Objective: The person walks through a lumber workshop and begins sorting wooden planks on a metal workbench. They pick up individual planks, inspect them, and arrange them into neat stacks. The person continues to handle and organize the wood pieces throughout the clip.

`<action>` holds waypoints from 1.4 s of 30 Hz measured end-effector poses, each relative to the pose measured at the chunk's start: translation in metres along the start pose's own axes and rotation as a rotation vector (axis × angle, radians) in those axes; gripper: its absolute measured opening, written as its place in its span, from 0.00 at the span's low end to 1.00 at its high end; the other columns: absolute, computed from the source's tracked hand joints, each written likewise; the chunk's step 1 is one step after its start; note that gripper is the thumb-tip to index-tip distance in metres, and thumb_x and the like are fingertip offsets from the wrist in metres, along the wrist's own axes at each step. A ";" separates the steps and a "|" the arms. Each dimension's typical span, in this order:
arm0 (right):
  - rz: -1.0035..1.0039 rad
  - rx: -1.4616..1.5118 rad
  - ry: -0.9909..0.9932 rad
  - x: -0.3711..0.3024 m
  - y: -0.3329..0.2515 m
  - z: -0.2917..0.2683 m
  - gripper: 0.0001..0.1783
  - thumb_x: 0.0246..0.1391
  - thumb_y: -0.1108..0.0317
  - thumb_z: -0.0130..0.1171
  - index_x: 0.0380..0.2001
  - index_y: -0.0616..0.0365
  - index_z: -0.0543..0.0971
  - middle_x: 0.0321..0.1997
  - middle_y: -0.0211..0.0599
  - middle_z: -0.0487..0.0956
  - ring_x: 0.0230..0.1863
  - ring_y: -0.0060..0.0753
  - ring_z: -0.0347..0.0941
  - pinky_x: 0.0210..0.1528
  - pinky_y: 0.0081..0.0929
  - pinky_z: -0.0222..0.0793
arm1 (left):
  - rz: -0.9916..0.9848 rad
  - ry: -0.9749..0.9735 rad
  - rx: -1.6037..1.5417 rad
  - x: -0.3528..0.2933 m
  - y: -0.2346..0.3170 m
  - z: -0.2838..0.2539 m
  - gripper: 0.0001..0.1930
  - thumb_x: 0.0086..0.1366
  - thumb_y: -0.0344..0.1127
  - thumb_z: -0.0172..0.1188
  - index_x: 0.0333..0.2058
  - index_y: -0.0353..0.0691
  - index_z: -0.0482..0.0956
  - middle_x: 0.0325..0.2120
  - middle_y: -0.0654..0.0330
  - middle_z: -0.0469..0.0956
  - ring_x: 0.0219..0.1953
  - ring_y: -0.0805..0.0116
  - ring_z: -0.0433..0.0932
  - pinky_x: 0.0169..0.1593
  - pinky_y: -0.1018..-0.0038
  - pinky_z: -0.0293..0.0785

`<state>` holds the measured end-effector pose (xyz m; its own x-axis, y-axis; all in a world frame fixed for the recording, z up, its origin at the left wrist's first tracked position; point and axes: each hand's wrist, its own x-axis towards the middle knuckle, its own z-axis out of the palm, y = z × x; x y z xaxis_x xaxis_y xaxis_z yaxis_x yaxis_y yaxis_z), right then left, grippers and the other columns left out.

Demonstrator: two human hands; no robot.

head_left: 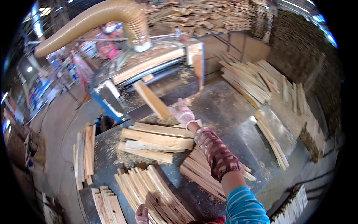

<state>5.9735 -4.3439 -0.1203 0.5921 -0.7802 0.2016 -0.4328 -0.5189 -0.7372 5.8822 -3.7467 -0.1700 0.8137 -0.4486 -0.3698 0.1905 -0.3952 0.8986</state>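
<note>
My right hand (pixel 183 114), in a pale pink glove with a patterned sleeve above it, reaches out to the near end of a wooden board (pixel 152 100). Its fingers are spread and stretched out, the nearest ones at or just beside the board's edge; contact is not clear. The board's far end lies at the opening of a woodworking machine (pixel 149 67). Low in the picture my left hand (pixel 142 215), also gloved, has curled fingers and is partly cut off by the lower edge. It is beside a row of narrow boards (pixel 153 190); whatever it may hold is hidden.
Loose boards (pixel 156 138) and a reddish stack (pixel 201 171) lie on the dark metal table (pixel 220 104), among shavings. More boards (pixel 250 82) are piled at the right. A ribbed hose (pixel 89 18) arches over the machine. Another person (pixel 108 43) stands behind it.
</note>
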 end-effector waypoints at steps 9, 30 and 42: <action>0.622 0.916 -0.320 -0.106 -0.042 0.074 0.25 0.56 0.52 0.65 0.42 0.67 0.79 0.35 0.47 0.83 0.27 0.37 0.81 0.28 0.32 0.81 | 0.072 0.187 -0.063 0.072 0.015 0.004 0.24 0.67 0.45 0.63 0.51 0.28 0.77 0.46 0.58 0.80 0.52 0.73 0.72 0.56 0.73 0.71; -0.228 -1.017 -0.537 -0.129 0.048 0.074 0.51 0.40 0.46 0.68 0.65 0.60 0.64 0.56 0.50 0.75 0.57 0.53 0.74 0.56 0.43 0.71 | 0.049 0.554 -0.251 0.064 -0.083 -0.126 0.17 0.67 0.29 0.58 0.53 0.31 0.76 0.41 0.62 0.82 0.41 0.72 0.78 0.43 0.74 0.75; 0.595 1.112 -0.640 -0.178 0.017 0.021 0.24 0.56 0.62 0.64 0.51 0.68 0.77 0.42 0.45 0.83 0.37 0.39 0.83 0.38 0.38 0.84 | -0.472 0.935 0.656 -0.078 -0.200 -0.177 0.23 0.62 0.49 0.66 0.41 0.31 0.78 0.37 0.40 0.81 0.42 0.40 0.79 0.45 0.53 0.73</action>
<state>5.8749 -4.2061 -0.1821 0.8449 -0.3352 -0.4168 -0.1471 0.6035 -0.7837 5.8780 -3.4909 -0.2793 0.8710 0.4858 -0.0724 0.4800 -0.8106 0.3353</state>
